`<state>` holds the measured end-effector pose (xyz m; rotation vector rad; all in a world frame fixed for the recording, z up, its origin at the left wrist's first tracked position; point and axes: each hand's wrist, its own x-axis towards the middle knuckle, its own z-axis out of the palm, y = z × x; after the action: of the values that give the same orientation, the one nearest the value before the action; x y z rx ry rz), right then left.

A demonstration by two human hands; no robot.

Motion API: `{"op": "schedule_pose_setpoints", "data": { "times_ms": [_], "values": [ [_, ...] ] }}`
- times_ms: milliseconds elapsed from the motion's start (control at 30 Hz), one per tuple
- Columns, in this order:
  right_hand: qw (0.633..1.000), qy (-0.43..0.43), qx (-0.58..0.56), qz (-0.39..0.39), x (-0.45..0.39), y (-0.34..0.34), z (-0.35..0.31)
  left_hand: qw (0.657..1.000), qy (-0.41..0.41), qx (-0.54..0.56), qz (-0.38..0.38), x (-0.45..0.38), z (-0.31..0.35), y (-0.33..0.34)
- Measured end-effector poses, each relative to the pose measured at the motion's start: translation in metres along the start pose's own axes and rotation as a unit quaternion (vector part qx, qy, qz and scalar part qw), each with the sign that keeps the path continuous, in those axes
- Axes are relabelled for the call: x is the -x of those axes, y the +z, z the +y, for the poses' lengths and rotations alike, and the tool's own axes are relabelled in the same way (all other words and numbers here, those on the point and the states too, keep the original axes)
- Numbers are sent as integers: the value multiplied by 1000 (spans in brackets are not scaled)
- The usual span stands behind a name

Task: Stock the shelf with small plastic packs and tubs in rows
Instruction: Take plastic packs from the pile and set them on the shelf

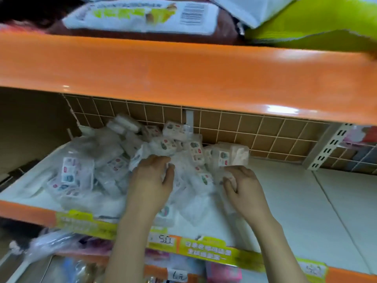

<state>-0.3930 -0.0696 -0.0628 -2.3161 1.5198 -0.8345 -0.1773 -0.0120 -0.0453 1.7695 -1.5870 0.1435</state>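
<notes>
A loose heap of small clear plastic packs with coloured labels covers the left half of the white shelf. More packs lean against the wire back grid. My left hand lies on the middle of the heap, fingers curled around a thin clear pack. My right hand sits just to the right, its fingers curled around another small clear pack. The view is blurred, so single packs are hard to tell apart.
An orange shelf edge runs overhead, with large bags on it. A wire grid backs the shelf. Yellow-green price strips line the front edge. A slotted upright stands at the right. Goods fill the shelf below.
</notes>
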Motion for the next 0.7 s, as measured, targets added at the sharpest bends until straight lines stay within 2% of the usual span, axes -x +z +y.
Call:
{"op": "schedule_pose_setpoints", "data": {
  "times_ms": [100,200,467,567,700],
  "values": [
    [1000,-20,3,16,-12,18,-40,999,-25,20,16,-10,-44,-22],
    [1000,-18,10,19,-18,36,-66,1000,-15,2,9,-14,-77,-41],
    [1000,-3,21,13,-28,65,-112,999,2,34,-15,-17,-125,-62],
    [998,-22,58,-17,-43,68,-119,999,-8,38,-24,-14,-133,-63],
    [986,-57,120,-102,-71,72,-122,999,-14,40,-24,-11,-138,-63]
  ]
}}
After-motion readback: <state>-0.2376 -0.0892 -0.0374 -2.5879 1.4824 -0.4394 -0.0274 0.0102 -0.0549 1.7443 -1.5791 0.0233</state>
